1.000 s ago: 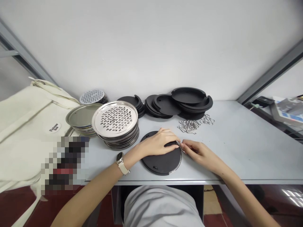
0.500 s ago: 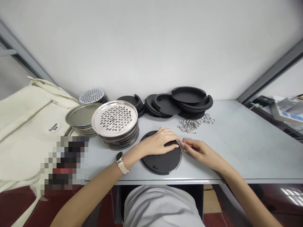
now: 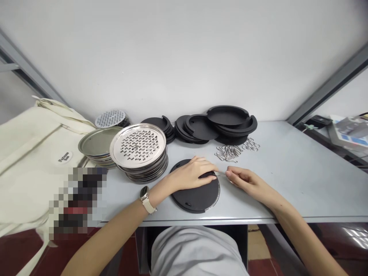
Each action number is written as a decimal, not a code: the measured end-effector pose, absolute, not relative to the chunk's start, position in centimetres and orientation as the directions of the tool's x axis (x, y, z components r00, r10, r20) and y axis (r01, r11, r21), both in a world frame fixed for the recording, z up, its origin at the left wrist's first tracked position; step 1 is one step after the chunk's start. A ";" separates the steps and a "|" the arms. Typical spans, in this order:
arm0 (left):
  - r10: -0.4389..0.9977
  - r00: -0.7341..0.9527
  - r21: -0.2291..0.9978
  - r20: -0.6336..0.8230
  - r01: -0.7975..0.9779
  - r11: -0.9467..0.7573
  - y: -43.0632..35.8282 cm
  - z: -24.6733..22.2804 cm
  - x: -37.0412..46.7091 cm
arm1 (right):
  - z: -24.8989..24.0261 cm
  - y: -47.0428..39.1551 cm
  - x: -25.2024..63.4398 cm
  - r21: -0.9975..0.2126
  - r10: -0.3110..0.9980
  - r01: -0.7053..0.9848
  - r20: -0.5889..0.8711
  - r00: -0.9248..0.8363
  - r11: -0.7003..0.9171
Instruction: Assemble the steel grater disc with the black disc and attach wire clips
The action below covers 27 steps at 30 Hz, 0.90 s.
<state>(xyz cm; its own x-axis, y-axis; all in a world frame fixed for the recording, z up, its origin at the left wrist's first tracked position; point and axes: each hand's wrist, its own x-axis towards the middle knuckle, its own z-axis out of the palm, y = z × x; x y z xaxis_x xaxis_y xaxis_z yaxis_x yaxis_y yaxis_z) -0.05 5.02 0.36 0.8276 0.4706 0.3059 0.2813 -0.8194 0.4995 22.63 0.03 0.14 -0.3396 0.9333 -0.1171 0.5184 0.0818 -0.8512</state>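
A round black disc [image 3: 198, 195] with a thin metal rim along its right edge lies near the table's front edge. Across its upper part rests my left hand [image 3: 195, 172], thumb and fingers apart around a dark opening at the disc's upper right. My right hand [image 3: 244, 182] is closed in a pinch on a thin metal wire piece [image 3: 220, 174], which spans the small gap between the disc's edge and my fingertips. Beyond the disc lie a heap of small metal hooks [image 3: 228, 153] and a few metal rings [image 3: 251, 144].
Grater plates [image 3: 138, 145] are stacked left of the disc, beside a stack of plain metal plates [image 3: 99, 141]. Perforated discs [image 3: 110, 119] and black round parts [image 3: 201, 126] stand along the wall. A cream cloth bag [image 3: 31, 153] covers the left side.
My right hand has moved slightly right, away from the disc, and more of the metal wire piece shows between it and the edge. My left hand stays on the disc.
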 end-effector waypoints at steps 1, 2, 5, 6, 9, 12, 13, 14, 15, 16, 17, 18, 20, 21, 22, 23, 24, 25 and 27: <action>0.477 0.824 0.495 0.305 0.291 -0.819 5.0 0.4 0.0 | 0.1 0.0 22.6 -0.851 0.932 0.516 -0.108 -0.346 0.093; 0.484 0.821 0.491 0.302 0.301 -0.817 4.9 0.4 0.0 | 0.1 0.0 22.4 -0.850 0.931 0.517 -0.100 -0.351 0.104; 0.504 0.810 0.482 0.299 0.327 -0.813 4.9 0.4 0.0 | -0.1 0.1 21.9 -0.840 0.935 0.526 -0.067 -0.347 0.135; 0.508 0.808 0.480 0.297 0.334 -0.811 4.8 0.4 0.0 | -0.2 0.0 21.7 -0.833 0.937 0.533 -0.051 -0.346 0.152; 0.511 0.809 0.475 0.291 0.342 -0.811 4.9 0.5 -0.1 | -0.5 -0.2 21.1 -0.786 0.935 0.579 -0.004 -0.355 0.217; 0.512 0.810 0.477 0.287 0.342 -0.809 4.9 0.6 -0.1 | -0.7 -0.4 20.6 -0.719 0.931 0.642 0.020 -0.365 0.267; 0.513 0.809 0.480 0.287 0.342 -0.808 4.9 0.6 -0.1 | -0.7 -0.5 20.5 -0.701 0.930 0.656 0.026 -0.367 0.279; 0.513 0.808 0.481 0.288 0.341 -0.808 4.9 0.7 0.0 | -0.6 -0.5 20.4 -0.685 0.930 0.670 0.031 -0.367 0.288; 0.512 0.808 0.481 0.291 0.339 -0.808 4.9 0.7 0.0 | -0.6 -0.6 20.3 -0.669 0.930 0.682 0.035 -0.366 0.294; 0.510 0.808 0.481 0.293 0.337 -0.810 4.9 0.8 0.0 | -0.6 -0.6 20.3 -0.655 0.931 0.694 0.039 -0.363 0.298; 0.508 0.809 0.481 0.294 0.334 -0.810 4.9 0.8 0.0 | -0.6 -0.6 20.2 -0.642 0.932 0.705 0.042 -0.359 0.301; 0.508 0.810 0.482 0.293 0.334 -0.810 4.8 0.9 0.0 | -0.6 -0.6 20.1 -0.632 0.934 0.714 0.046 -0.354 0.301; 0.516 0.808 0.481 0.286 0.344 -0.806 4.7 1.0 0.0 | -0.6 -0.6 20.0 -0.621 0.938 0.723 0.058 -0.342 0.302; 0.521 0.806 0.479 0.280 0.354 -0.804 4.7 1.0 0.0 | -0.7 -0.5 20.0 -0.619 0.940 0.725 0.065 -0.336 0.302; 0.526 0.805 0.474 0.274 0.363 -0.802 4.7 1.0 0.0 | -0.7 -0.5 20.0 -0.617 0.941 0.726 0.073 -0.330 0.302; 0.528 0.805 0.467 0.270 0.370 -0.803 4.6 1.0 0.0 | -0.7 -0.5 20.0 -0.618 0.942 0.725 0.078 -0.327 0.303; 0.527 0.806 0.459 0.269 0.374 -0.806 4.6 1.1 0.0 | -0.7 -0.5 20.0 -0.622 0.941 0.722 0.079 -0.329 0.305; 0.525 0.808 0.452 0.269 0.375 -0.809 4.6 1.1 0.0 | -0.7 -0.5 20.1 -0.628 0.939 0.715 0.077 -0.336 0.307; 0.523 0.807 0.441 0.275 0.377 -0.814 4.6 1.1 0.0 | -0.7 -0.5 20.2 -0.644 0.932 0.698 0.066 -0.356 0.313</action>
<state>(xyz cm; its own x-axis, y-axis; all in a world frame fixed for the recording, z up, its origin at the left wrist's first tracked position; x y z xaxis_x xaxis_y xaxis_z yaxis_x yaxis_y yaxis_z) 0.01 4.59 1.06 0.8069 0.5227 0.2752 0.3771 -0.8143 0.4412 20.17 -0.50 -0.70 -0.3565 0.9320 0.0660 0.6979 0.3126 -0.6444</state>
